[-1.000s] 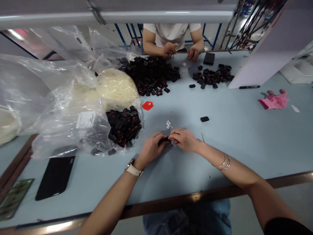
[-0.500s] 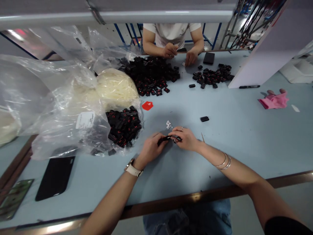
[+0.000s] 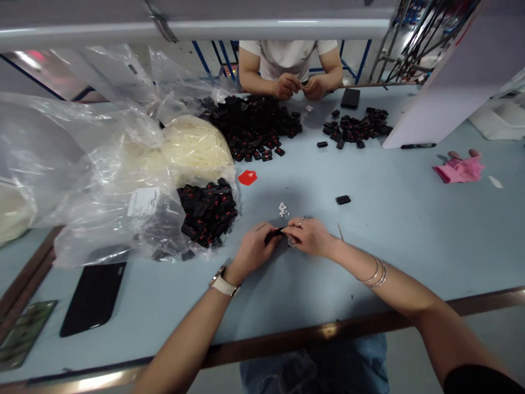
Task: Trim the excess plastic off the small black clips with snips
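My left hand [image 3: 257,245] is closed on a small black plastic part [image 3: 273,235], which pokes out between thumb and fingers toward the right. Fingertips of my right hand [image 3: 310,236] are pinched together at the part's right end. A dark item shows partly beneath the right fingers, too hidden to name. Just beyond both hands lies a little heap of tiny white pieces [image 3: 283,209]. One black plastic block [image 3: 343,200] rests alone to the right of it. Left of my hands, black parts with red marks [image 3: 209,213] spill from a clear plastic bag [image 3: 102,219].
A red piece [image 3: 248,177] lies near the bag. Farther back are a large pile of black parts [image 3: 258,126] and a smaller one [image 3: 356,128]. A co-worker's hands [image 3: 297,86] work across the table. A pink glove [image 3: 460,167] and a black phone-like slab [image 3: 94,298] flank the area.
My right fingers have closed in on the end of the black part and cover more of the dark item. My left hand has barely moved. The co-worker's hands have come together.
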### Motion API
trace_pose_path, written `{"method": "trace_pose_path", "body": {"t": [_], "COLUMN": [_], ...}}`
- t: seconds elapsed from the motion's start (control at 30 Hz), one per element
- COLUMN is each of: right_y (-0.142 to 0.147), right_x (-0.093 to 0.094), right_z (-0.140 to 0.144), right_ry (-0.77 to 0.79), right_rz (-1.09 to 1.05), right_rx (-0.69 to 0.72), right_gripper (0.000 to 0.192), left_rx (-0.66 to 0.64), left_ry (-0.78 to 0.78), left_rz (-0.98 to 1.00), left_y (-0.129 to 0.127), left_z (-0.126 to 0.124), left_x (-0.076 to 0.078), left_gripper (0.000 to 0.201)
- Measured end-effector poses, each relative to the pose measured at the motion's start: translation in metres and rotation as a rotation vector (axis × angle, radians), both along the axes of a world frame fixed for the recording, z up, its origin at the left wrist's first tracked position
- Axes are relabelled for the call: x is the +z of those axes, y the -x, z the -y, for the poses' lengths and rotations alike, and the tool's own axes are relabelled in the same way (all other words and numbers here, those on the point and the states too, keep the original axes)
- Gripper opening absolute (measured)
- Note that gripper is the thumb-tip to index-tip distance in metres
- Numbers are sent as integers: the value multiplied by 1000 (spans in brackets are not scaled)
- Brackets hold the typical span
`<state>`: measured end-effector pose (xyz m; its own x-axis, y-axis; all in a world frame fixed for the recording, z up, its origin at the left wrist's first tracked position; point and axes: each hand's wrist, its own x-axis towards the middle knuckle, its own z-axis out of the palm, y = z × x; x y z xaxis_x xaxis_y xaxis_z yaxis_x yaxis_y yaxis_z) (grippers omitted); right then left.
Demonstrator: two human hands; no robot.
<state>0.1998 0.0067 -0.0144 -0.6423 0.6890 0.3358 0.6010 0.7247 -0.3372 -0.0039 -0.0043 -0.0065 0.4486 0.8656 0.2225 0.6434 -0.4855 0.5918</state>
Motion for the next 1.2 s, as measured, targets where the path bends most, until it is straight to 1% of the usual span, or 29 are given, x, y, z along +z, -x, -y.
{"method": "trace_pose_path", "body": {"t": [0.17, 0.27, 0.33, 0.43, 0.53, 0.67, 0.77, 0.9, 1.0, 1.1, 1.13, 1.2], "right_y": [3, 4, 4, 5, 5, 3, 3, 3, 4, 5, 5, 5], "right_x": [8, 6, 2, -2, -1, 9, 12, 11, 9, 10, 10, 12], "right_z": [3, 3, 2, 1, 1, -1, -4, -7, -6, -4, -4, -3], "right_ry": [16, 34, 50, 88, 117, 151, 177, 259, 405, 574, 599, 597], "right_rz": [74, 59, 18, -120, -325, -625, -774, -850, -884, -905, -913, -929], "right_rx": [-6, -7, -32, -90, -148, -266, -318, -365, -366, -383, -392, -409], "right_gripper": [20, 18, 16, 16, 19, 32, 45, 60, 68, 69, 69, 68], "left_rx": [-14, -13, -11, -1, 3, -4, -13, -8, -11, -16, -17, -21], "left_ry": [-11, -14, -11, 2, 2, 8, 21, 1, -7, -7, -10, -16], "left_rz": [-2, -2, -10, -29, -21, -23, -42, -30, -28, -33, -31, -25], "left_y": [1, 1, 1, 1, 0, 0, -1, -1, -1, -1, -1, 0], "left_z": [0, 0, 0, 0, 0, 1, 1, 1, 0, 0, 1, 0], "left_x": [-2, -2, -2, -1, 1, 2, 3, 3, 2, 3, 3, 3], "left_gripper": [6, 6, 5, 6, 6, 6, 8, 9, 9, 9, 9, 8]}}
